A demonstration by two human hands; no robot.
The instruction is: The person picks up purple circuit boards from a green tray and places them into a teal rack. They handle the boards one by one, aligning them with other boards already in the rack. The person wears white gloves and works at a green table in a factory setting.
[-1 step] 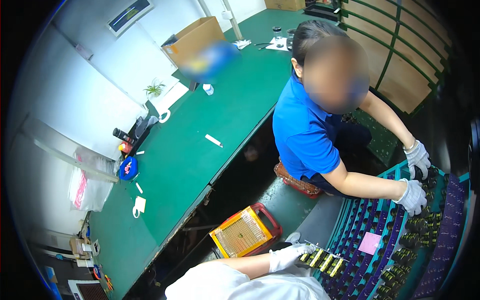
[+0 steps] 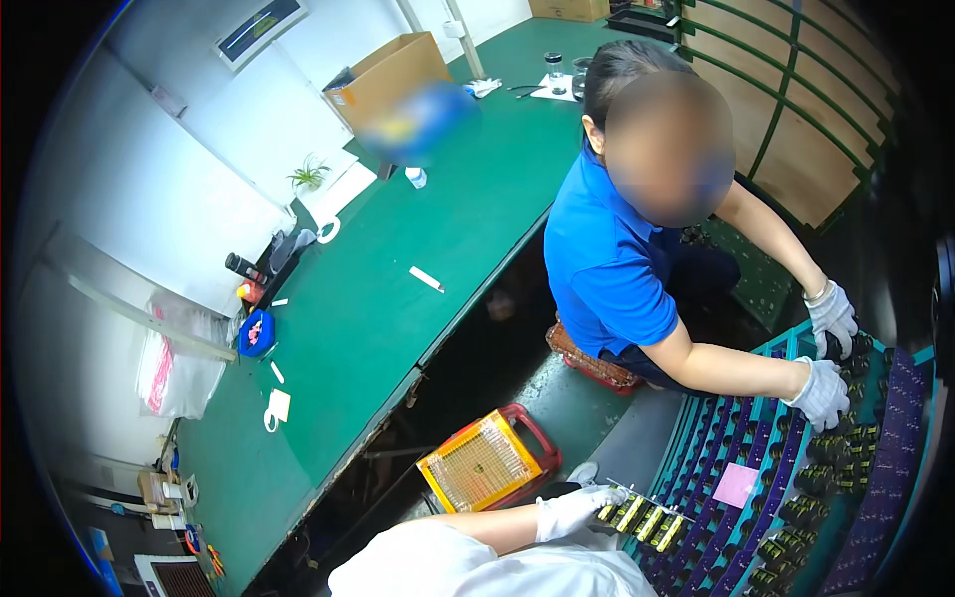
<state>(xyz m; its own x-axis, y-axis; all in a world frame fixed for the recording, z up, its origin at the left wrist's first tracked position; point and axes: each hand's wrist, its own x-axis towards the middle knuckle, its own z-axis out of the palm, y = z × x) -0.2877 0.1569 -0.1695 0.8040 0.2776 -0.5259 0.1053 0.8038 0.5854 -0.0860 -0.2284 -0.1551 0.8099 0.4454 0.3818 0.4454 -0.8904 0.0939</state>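
Observation:
My left hand [image 2: 577, 509], in a white glove, reaches in from the lower edge. Its fingers are closed at the end of a thin metal rod [image 2: 657, 502], with several black-and-yellow cylindrical parts [image 2: 645, 521] in a row along it. These parts are above the near left side of a teal rack [image 2: 920, 393] with rows of purple strips [image 2: 885, 468] and dark round parts. A pink square of paper [image 2: 736, 484] lies on the rows. My right hand is out of view.
A co-worker in a blue shirt [image 2: 607, 269] sits across the rack, both gloved hands [image 2: 820, 392] on its far right parts. A yellow-and-red stool [image 2: 482, 463] stands left of my hand. Beyond it runs a long green table [image 2: 477, 219] with a cardboard box [image 2: 393, 75].

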